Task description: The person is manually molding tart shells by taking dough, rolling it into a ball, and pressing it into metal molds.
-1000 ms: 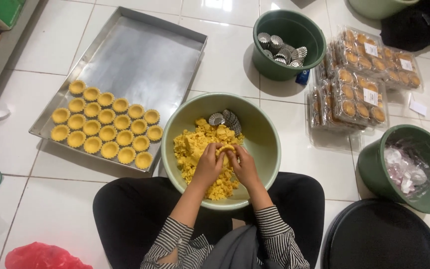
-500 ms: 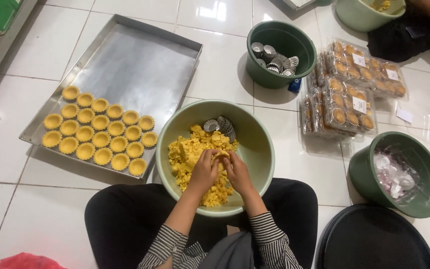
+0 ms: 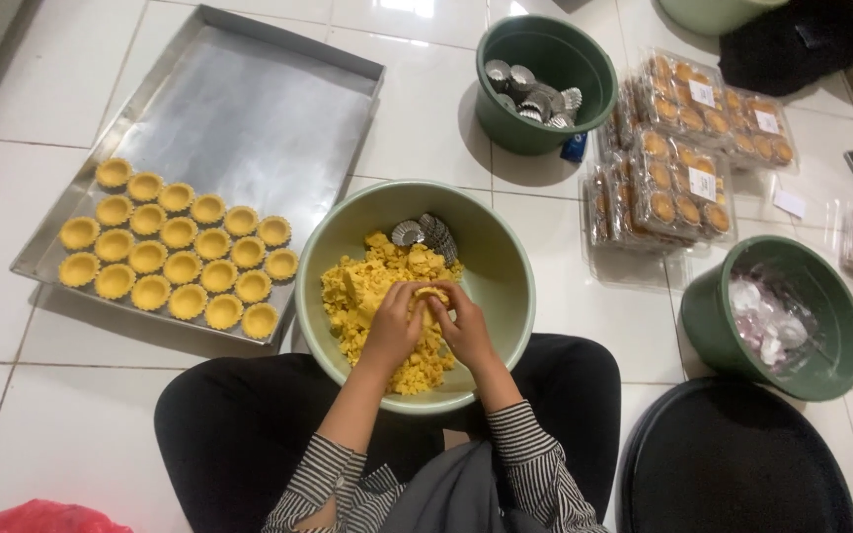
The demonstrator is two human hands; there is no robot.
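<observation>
- Your left hand and right hand cover most of the piece of yellow dough pinched between them.
- Your fingertips hide whether a tart mould sits inside it.
- The red plastic bag and black round tray are cut off by the bottom edge.
- The dark bundle at top right is cropped.

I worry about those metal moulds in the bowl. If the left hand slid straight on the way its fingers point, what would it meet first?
Probably the right hand: the left hand points right and up, fingers meeting over a dough-filled mould. The metal moulds lie farther up.
</observation>
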